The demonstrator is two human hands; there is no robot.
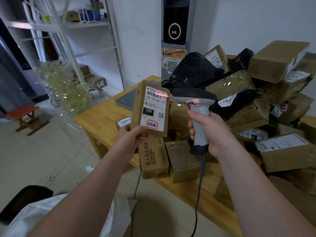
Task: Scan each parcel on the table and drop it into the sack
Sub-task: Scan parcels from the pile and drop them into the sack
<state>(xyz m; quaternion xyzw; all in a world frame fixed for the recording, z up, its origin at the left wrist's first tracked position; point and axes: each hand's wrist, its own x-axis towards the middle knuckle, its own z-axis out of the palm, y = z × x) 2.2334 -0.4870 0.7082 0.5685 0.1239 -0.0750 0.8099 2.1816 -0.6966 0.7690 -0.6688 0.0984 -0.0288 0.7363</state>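
Note:
My left hand [131, 136] grips the bottom of a small brown cardboard parcel [136, 106], held upright above the table's left part with its white label facing me. A red scan line lies across the barcode at the label's top. My right hand [207, 132] grips the handle of a grey barcode scanner [195, 100], whose dark head points left at the label. The scanner's cable hangs down past the table edge. A white sack [56, 212] lies open at the lower left, below my left forearm.
The wooden table [99, 117] carries a heap of brown boxes [280, 65] and black plastic mailers [193, 69] on its right side. Two boxes [153, 159] stand near the front edge. A white shelf rack, a red stool [22, 113] and a bubble-wrap bundle are on the left.

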